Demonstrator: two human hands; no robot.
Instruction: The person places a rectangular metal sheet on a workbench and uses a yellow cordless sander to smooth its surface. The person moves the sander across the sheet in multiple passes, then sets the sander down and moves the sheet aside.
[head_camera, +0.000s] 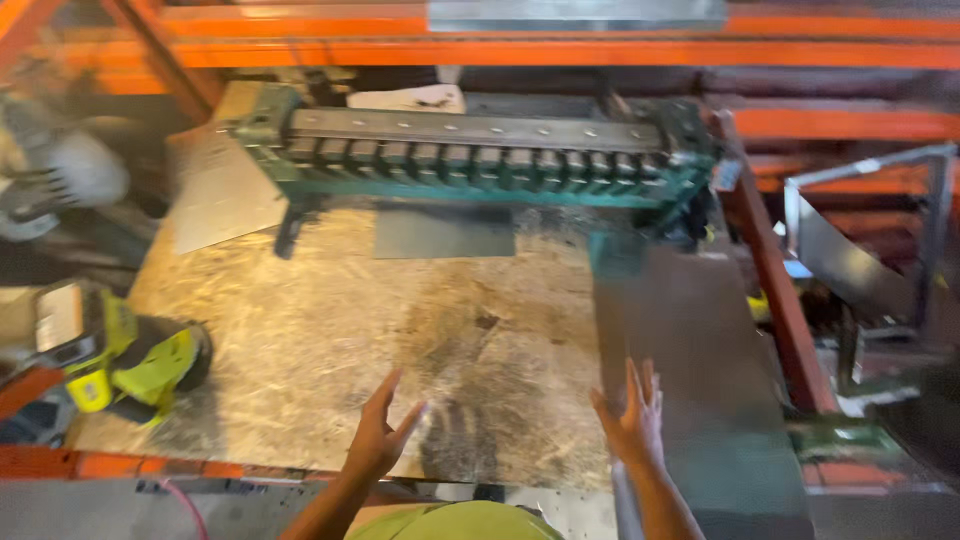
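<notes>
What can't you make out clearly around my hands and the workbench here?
- Head view: grey sheet-metal panel, smeared by motion blur; whether the right hand touches it is unclear.
- Left hand: fingers blurred.
- Yellow-green power tool: cut off by the left edge.
- Green metal bending machine: details blurred.

The bench is rough chipped wood; the sheet is smooth dull grey metal; the machine is green painted metal
</notes>
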